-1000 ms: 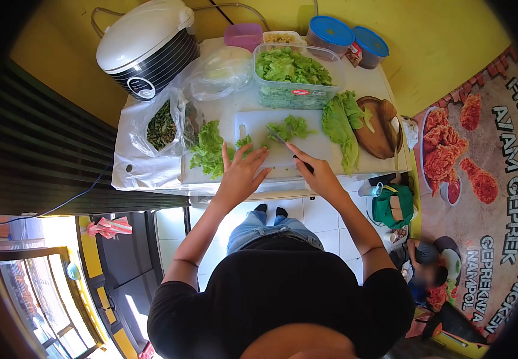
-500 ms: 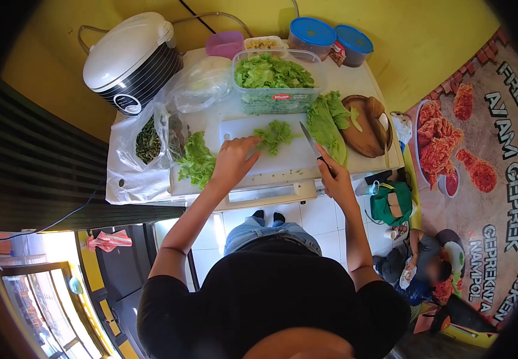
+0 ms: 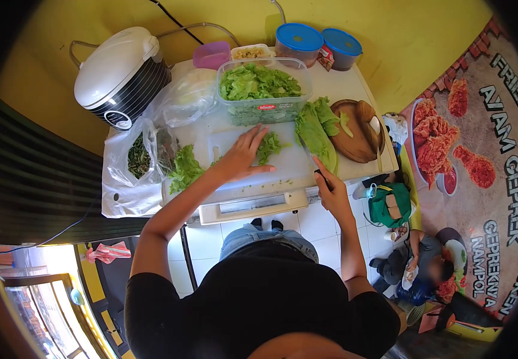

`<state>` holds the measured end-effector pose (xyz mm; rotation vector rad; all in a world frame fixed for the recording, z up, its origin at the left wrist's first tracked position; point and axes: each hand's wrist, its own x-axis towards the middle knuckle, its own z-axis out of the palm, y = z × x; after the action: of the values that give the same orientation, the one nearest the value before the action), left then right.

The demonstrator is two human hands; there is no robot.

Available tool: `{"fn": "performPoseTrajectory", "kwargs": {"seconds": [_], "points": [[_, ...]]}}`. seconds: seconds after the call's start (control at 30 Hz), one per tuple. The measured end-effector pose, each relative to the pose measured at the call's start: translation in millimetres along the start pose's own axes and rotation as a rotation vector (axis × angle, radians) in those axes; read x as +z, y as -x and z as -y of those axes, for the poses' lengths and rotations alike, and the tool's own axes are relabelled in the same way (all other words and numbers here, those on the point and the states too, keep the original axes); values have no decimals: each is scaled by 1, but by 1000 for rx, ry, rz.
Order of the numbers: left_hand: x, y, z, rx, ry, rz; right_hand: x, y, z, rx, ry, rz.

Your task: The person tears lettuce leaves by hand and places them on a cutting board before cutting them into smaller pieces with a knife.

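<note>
My left hand (image 3: 242,158) lies over the white cutting board (image 3: 253,186), its fingers stretched out and the thumb apart. Right beside its fingers is a cut piece of green lettuce (image 3: 270,148), partly hidden by the hand. In my right hand (image 3: 334,196) is a knife (image 3: 308,154), gripped by its dark handle, with the blade pointing away from me along the board's right side. Whole lettuce leaves (image 3: 314,133) lie just right of the blade. Another lettuce leaf (image 3: 185,169) rests at the board's left end, near my left forearm.
Behind the board stands a clear plastic container (image 3: 265,110) full of cut lettuce. A round wooden plate (image 3: 354,140) sits at the right, a rice cooker (image 3: 121,78) at the back left. Plastic bags (image 3: 130,185) lie on the left. A person (image 3: 429,263) sits at lower right.
My left hand has moved right and slid forward over the lettuce piece, its fingers straighter. The knife stays in my right hand, its blade now against the whole leaves. The camera view has shifted slightly.
</note>
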<state>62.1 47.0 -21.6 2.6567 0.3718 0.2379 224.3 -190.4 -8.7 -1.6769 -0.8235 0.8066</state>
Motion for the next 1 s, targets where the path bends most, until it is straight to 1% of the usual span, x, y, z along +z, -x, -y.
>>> {"fn": "performPoseTrajectory", "kwargs": {"seconds": [0.03,0.1,0.13,0.2,0.23,0.3,0.33,0.43,0.5,0.53,0.6,0.63,0.7,0.73,0.8,0.83,0.9,0.93,0.97,1.0], "points": [[6,-9,1,4,-2,-3,0,-1,0,-4,1,-3],[17,-25,0,152,-32,-32,-1,-1,-1,0,-3,-11],[20,-31,-1,153,-32,-34,-1,-2,-2,-1,-1,-12],[24,-41,-2,241,51,-38,-1,-3,-6,-33,9,-26],[26,-46,0,243,51,-39,-2,-3,-6,-33,10,-27],[24,-52,1,307,155,20,-1,-4,-7,-36,9,-28],[23,-55,1,306,154,21,-1,-5,-7,-37,8,-27],[20,-62,1,353,80,50,1,-8,-3,-39,13,-13],[19,-68,1,427,50,70,1,-9,4,22,19,-19],[17,-70,0,429,49,68,2,-11,4,20,20,-20],[13,-71,-2,481,-41,155,5,-15,6,6,34,-15],[13,-71,-2,485,-46,151,5,-17,7,0,36,-18],[15,-68,-1,486,-97,247,7,-21,7,-10,40,-9],[12,-65,-2,493,-102,242,7,-22,7,-17,42,-15],[4,-59,-4,543,-18,109,8,-24,4,5,19,-26],[-10,-58,-13,551,-23,108,7,-25,6,0,18,-33],[-45,-56,-31,504,37,-85,9,-24,9,68,18,-16],[-65,-61,-38,506,36,-82,10,-26,4,2,37,-9],[-86,-71,-43,461,6,-216,11,-26,5,4,36,-9],[-103,-82,-45,416,-26,-353,12,-27,9,62,24,25]]}}
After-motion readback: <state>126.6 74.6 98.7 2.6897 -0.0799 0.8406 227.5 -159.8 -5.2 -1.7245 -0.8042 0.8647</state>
